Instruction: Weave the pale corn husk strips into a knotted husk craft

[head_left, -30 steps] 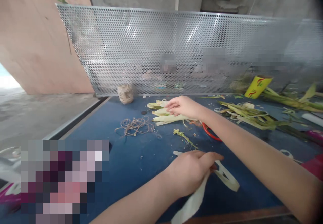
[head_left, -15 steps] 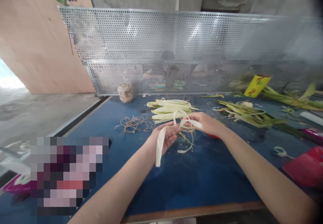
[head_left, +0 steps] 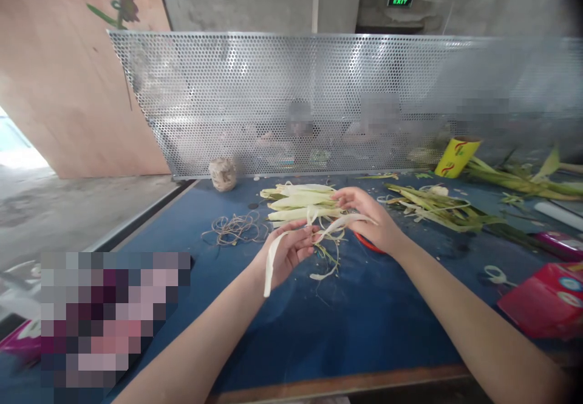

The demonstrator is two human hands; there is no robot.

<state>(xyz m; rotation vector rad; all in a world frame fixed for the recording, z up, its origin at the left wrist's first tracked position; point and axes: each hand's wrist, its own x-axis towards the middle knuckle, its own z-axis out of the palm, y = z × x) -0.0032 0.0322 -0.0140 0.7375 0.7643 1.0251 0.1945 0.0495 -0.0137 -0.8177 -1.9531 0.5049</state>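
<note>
My left hand [head_left: 291,249] is closed on a pale strip of corn husk [head_left: 273,261], pinching it above the blue table. One end of the strip hangs down past the wrist; a loop and another length reach toward my right hand [head_left: 371,219]. That hand is open, its fingers apart and slightly curled, with a strip end lying against it near the thumb. Just behind both hands lies a pile of pale green corn husks [head_left: 303,200]. Thin scraps [head_left: 325,275] lie below the hands. Part of a red rim [head_left: 368,243] shows under my right hand.
A tangle of thin cord [head_left: 237,231] lies left, below a wrapped roll [head_left: 223,174]. Green leaves [head_left: 437,203], a yellow tube [head_left: 458,156] and a red box [head_left: 544,301] are on the right. A perforated metal screen [head_left: 255,100] stands along the back, with people behind it.
My right hand has lifted away from the strip's loop and its fingers have spread. My left hand keeps its hold and has shifted slightly left in view. The camera has tilted up a little.
</note>
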